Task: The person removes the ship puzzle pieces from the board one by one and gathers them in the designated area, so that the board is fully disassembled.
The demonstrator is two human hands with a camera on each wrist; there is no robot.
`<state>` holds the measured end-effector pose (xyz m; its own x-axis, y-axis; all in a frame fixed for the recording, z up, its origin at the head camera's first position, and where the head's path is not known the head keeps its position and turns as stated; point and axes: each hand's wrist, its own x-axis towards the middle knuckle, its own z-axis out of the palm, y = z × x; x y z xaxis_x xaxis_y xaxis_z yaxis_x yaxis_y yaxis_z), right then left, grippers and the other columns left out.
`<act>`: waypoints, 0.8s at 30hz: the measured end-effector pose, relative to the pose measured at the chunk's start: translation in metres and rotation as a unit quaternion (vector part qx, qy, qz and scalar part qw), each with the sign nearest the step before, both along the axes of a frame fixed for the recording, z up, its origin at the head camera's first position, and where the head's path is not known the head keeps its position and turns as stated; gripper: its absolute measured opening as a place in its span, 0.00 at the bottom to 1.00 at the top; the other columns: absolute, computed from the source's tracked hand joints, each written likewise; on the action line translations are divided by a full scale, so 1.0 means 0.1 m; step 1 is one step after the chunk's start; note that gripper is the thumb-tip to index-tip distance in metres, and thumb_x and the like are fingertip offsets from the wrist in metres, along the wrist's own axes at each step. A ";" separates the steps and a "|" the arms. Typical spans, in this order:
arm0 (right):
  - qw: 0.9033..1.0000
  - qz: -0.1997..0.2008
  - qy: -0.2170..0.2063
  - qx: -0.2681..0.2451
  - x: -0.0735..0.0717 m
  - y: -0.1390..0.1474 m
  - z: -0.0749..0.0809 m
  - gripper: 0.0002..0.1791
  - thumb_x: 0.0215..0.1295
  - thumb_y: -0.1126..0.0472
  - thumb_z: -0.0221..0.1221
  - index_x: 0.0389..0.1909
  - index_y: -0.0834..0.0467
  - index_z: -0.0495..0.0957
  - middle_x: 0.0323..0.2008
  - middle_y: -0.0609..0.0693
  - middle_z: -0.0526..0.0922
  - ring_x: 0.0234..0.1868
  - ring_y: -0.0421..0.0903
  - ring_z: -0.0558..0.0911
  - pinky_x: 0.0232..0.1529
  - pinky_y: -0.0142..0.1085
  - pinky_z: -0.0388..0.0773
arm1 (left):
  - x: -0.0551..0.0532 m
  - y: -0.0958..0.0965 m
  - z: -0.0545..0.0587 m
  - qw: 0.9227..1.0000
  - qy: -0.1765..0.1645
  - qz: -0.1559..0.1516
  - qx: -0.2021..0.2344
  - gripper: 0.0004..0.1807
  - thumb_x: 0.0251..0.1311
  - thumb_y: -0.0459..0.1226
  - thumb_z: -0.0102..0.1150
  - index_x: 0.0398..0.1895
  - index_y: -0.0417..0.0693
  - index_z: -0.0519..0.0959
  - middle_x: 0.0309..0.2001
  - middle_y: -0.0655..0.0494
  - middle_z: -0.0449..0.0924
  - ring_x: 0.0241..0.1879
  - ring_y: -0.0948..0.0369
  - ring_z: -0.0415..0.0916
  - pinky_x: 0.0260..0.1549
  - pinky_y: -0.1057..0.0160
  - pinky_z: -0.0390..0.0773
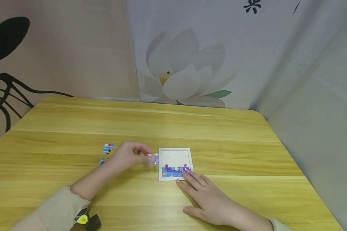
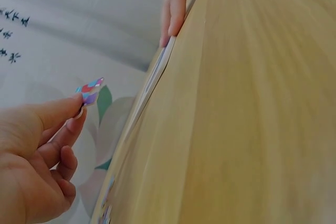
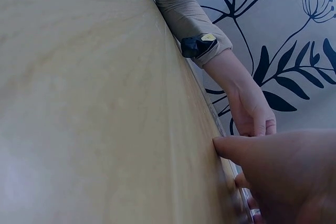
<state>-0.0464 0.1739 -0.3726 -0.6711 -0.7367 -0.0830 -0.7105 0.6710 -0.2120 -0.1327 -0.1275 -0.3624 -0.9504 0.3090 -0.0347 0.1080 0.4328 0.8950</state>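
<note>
A pink and blue jigsaw piece is pinched between the thumb and fingertips of my left hand, just beside the left edge of the puzzle board. The left wrist view shows that piece held up off the table by the left hand. White-framed, the board has purple and blue pieces joined along its lower part; its upper part is bare. My right hand lies with fingers spread, its fingertips on the board's lower right corner. In the right wrist view the right hand hides most of the board.
Loose jigsaw pieces lie on the wooden table left of the board, some partly behind the left forearm. A black wrist camera is strapped at the left sleeve. A printed curtain hangs behind the table.
</note>
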 end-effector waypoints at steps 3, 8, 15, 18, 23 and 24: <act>1.000 0.000 0.001 0.001 0.00 0.00 0.00 0.38 0.71 0.35 0.40 0.75 0.51 0.50 0.75 0.53 0.45 0.73 0.53 0.45 0.66 0.55 0.51 | 0.02 -0.07 0.01 1.000 -0.004 0.007 -0.004 0.10 0.50 0.41 0.72 0.35 0.48 0.86 0.38 0.56 0.80 0.33 0.56 0.68 0.25 0.63 0.68; 1.000 0.002 0.003 0.003 0.00 0.00 0.00 0.38 0.71 0.35 0.40 0.75 0.51 0.50 0.75 0.54 0.45 0.73 0.53 0.45 0.66 0.55 0.51 | 0.03 -0.18 -0.01 1.000 -0.013 0.014 0.004 0.12 0.50 0.40 0.72 0.36 0.45 0.85 0.33 0.52 0.78 0.24 0.57 0.65 0.18 0.66 0.66; 1.000 0.004 0.008 0.002 0.00 0.00 -0.01 0.38 0.71 0.36 0.41 0.75 0.51 0.51 0.75 0.54 0.46 0.73 0.54 0.46 0.66 0.55 0.52 | -0.03 -0.29 -0.09 1.000 -0.002 0.005 -0.014 0.06 0.52 0.36 0.71 0.32 0.45 0.85 0.32 0.54 0.80 0.31 0.55 0.70 0.26 0.62 0.73; 1.000 0.005 0.011 0.002 0.00 0.01 -0.02 0.38 0.71 0.36 0.41 0.75 0.51 0.51 0.75 0.54 0.46 0.73 0.54 0.46 0.66 0.55 0.52 | -0.06 -0.31 -0.10 1.000 -0.002 0.001 -0.024 0.05 0.52 0.35 0.71 0.32 0.45 0.85 0.32 0.55 0.81 0.31 0.55 0.72 0.27 0.62 0.74; 1.000 0.006 0.015 0.002 0.00 0.00 -0.02 0.38 0.71 0.36 0.41 0.75 0.52 0.51 0.75 0.54 0.46 0.73 0.54 0.46 0.66 0.55 0.52 | -0.09 -0.33 -0.14 0.999 0.005 -0.002 -0.034 0.05 0.53 0.34 0.70 0.33 0.44 0.85 0.33 0.55 0.82 0.31 0.57 0.73 0.28 0.62 0.75; 1.000 0.006 0.014 0.002 0.00 0.00 -0.01 0.38 0.71 0.36 0.40 0.75 0.51 0.51 0.75 0.54 0.46 0.73 0.54 0.46 0.66 0.55 0.52 | -0.09 -0.34 -0.15 0.999 0.007 -0.003 -0.035 0.05 0.53 0.33 0.70 0.33 0.43 0.85 0.32 0.55 0.82 0.30 0.58 0.73 0.27 0.63 0.75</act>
<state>-0.0468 0.1743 -0.3740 -0.6643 -0.7444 -0.0670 -0.7242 0.6633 -0.1885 -0.1421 -0.1612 -0.3774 -0.9494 0.3111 -0.0435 0.1223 0.4939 0.8609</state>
